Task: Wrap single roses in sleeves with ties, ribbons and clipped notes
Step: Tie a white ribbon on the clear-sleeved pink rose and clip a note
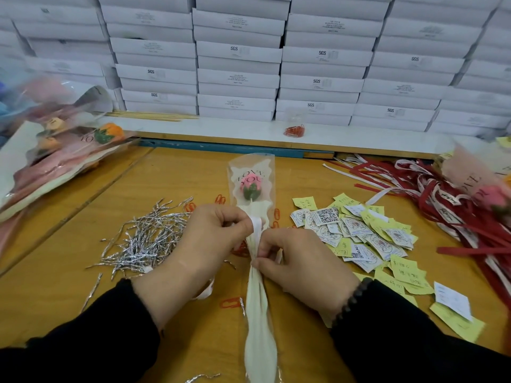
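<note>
A pink rose point(250, 186) lies inside a clear and cream sleeve point(260, 313) printed "LOVE YOU", running from the table's middle toward me. My left hand point(213, 239) pinches a white ribbon point(257, 226) at the sleeve's narrow waist. My right hand point(298, 266) pinches the ribbon and the gathered sleeve just below it. A loose end of the ribbon trails under my left wrist. Silver twist ties point(143, 241) lie heaped to the left. Yellow and white notes point(367, 233) are scattered to the right. Red paper clips point(231, 302) lie around the sleeve.
Red and white ribbons point(442, 200) pile at the right, with a wrapped rose point(486, 189) on them. Finished wrapped roses point(60, 142) stack at the left. A cup of red clips point(295, 127) stands on the white ledge below stacked white boxes point(237, 64).
</note>
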`<state>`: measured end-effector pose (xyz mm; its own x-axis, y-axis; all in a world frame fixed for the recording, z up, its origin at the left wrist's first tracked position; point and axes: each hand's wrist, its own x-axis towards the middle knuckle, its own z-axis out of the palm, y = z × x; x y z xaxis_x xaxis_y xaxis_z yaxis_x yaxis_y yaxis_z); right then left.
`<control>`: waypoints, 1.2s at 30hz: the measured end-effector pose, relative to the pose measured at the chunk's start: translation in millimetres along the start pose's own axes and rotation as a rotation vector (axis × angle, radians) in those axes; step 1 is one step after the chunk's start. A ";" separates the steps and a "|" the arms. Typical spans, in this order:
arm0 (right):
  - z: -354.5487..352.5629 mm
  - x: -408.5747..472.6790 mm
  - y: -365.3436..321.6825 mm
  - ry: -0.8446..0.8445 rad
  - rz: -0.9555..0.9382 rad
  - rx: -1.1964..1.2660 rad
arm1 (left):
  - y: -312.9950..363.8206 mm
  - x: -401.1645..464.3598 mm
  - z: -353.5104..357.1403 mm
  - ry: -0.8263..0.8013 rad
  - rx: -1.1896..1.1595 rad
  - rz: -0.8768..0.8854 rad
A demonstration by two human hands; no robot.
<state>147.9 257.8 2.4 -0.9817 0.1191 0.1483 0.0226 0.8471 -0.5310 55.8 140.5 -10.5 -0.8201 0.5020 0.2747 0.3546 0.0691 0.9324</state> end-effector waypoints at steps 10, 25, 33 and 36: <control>-8.3 4.0 8.0 -0.050 0.092 0.351 | 6.1 -0.4 -2.5 -0.195 -0.279 -0.329; -21.2 10.4 21.3 -0.315 0.474 1.412 | 5.4 1.5 -7.1 -0.346 -0.075 -0.188; -6.6 5.5 18.5 -0.196 0.223 1.139 | 7.5 1.3 -9.1 -0.386 -0.013 -0.175; -3.4 3.1 15.3 -0.099 0.138 0.918 | 7.6 0.8 -8.7 -0.384 -0.051 -0.198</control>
<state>145.9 272.9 -2.5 -0.9941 0.1077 -0.0144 0.0234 0.0827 -0.9963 53.9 133.9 -1.1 -0.6396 0.7686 -0.0086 0.1772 0.1583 0.9714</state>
